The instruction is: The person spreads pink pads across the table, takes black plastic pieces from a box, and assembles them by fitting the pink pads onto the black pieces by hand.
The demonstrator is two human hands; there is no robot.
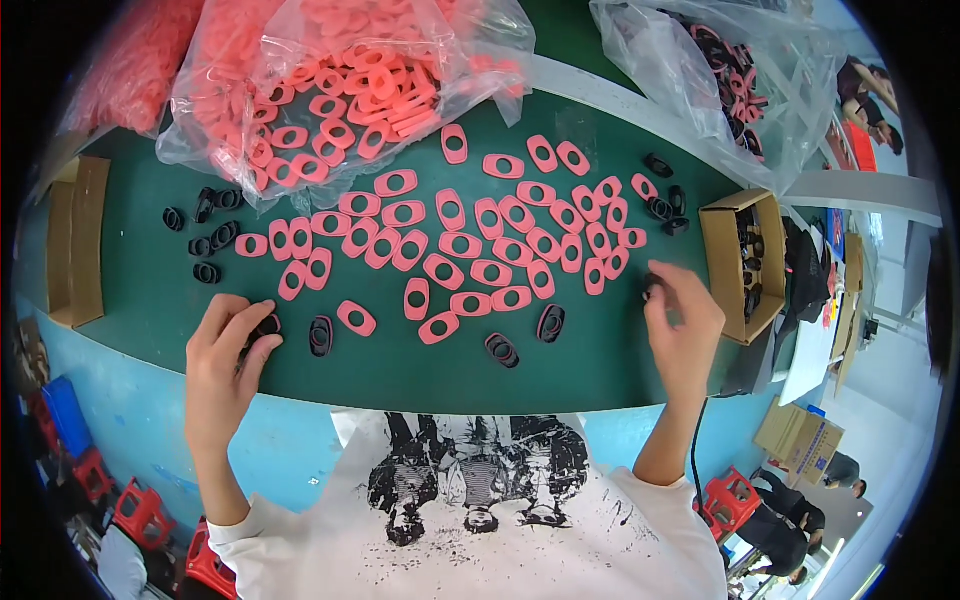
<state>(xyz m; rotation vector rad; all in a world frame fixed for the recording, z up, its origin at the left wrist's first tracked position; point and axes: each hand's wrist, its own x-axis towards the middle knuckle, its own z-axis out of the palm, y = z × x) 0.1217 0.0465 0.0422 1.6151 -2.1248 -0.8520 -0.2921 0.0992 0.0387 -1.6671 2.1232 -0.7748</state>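
Observation:
At the table's left front my left hand [225,355] is closed around a small black oval ring [268,325], mostly covered by the fingers. On the right, my right hand [685,325] pinches a small black piece [652,283] between thumb and fingers; its full shape is hidden. Many flat pink oval rings [439,328] lie spread over the middle of the green table [350,385]. Nearer me lie a black oval piece with pink edging [320,336] beside my left hand, and two similar dark pieces, one tilted [551,323] and one flatter [502,350].
Loose black rings [207,273] lie at the left, others [677,226] at the right. A clear bag [480,75] spills pink rings at the back. An open cardboard box [775,318] with black pieces stands right; another box [92,240] stands left. Another bag [650,45] is back right.

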